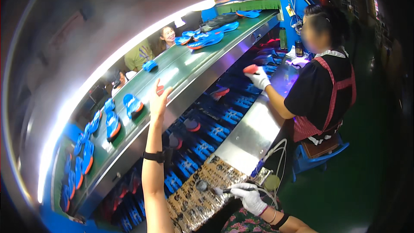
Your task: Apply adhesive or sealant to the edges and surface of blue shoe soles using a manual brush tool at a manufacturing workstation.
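Observation:
My bare left hand (160,99) reaches up over the near edge of the green conveyor belt (179,62), its fingers apart. A small reddish patch shows among the fingers; I cannot make out what it is. Closest to that hand on the belt are a blue shoe part with an orange edge (132,105) and a small blue piece (150,65). Low on the right, my right hand (250,197), in a white glove, is closed around a dark-handled brush (222,190). Its pale tip points left, beside a small grey round cup (202,185), above a stained, foil-edged worktop (202,196).
More blue shoe parts (87,156) lie along the belt. Below it, a rack (202,149) holds blue and red pieces. To the right, a seated co-worker (321,82) in white gloves holds a red piece (250,68). Other people are behind the belt. White tubes (282,155) loop near my right hand.

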Demonstrator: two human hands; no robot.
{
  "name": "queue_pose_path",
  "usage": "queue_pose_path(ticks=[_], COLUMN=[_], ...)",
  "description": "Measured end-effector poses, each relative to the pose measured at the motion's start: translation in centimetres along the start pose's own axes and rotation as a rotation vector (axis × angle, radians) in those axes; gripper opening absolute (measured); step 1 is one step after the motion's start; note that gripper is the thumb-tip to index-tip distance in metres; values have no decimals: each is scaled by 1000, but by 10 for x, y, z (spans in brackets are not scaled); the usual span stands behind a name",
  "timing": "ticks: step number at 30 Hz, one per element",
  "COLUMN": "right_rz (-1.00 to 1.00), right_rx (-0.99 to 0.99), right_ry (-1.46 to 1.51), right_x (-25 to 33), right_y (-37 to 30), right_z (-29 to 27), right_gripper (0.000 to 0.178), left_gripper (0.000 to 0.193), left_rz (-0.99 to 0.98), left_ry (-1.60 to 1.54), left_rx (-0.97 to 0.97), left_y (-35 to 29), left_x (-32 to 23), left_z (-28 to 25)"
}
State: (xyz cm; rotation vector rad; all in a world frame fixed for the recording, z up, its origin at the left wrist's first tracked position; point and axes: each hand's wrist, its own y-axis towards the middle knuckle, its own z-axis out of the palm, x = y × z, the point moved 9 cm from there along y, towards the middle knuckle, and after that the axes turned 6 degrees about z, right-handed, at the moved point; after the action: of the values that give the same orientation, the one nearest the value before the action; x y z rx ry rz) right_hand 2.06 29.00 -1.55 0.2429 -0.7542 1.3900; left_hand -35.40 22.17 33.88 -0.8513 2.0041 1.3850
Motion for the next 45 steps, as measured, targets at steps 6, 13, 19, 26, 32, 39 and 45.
queue_pose_path(ticks=[6,13,19,26,32,39,45], right_rz=[24,70,-14,44,34,-45,-82], right_rx=[-40,-94,-121,-185,-31,44,18], right_ry=[-43,-78,-160,-62,12,-191,-164], right_x=[42,60,87,110,126,129,148], right_y=[12,19,33,40,42,39,54], right_z=[25,32,27,6,6,18,14], right_gripper=[18,15,18,17,21,17,17], left_gripper=[95,106,119,66,45,60,62], left_rz=[-12,134,-156,-164,-23,-253,-478], left_ry=[126,363,559,751,-219,-1201,-1174], left_rx=[334,294,273,-17,-65,-126,-59], left_y=[64,160,217,224,225,129,-70], left_x=[-7,7,37,48,40,35,-12], left_z=[148,288,352,349,306,175,124])
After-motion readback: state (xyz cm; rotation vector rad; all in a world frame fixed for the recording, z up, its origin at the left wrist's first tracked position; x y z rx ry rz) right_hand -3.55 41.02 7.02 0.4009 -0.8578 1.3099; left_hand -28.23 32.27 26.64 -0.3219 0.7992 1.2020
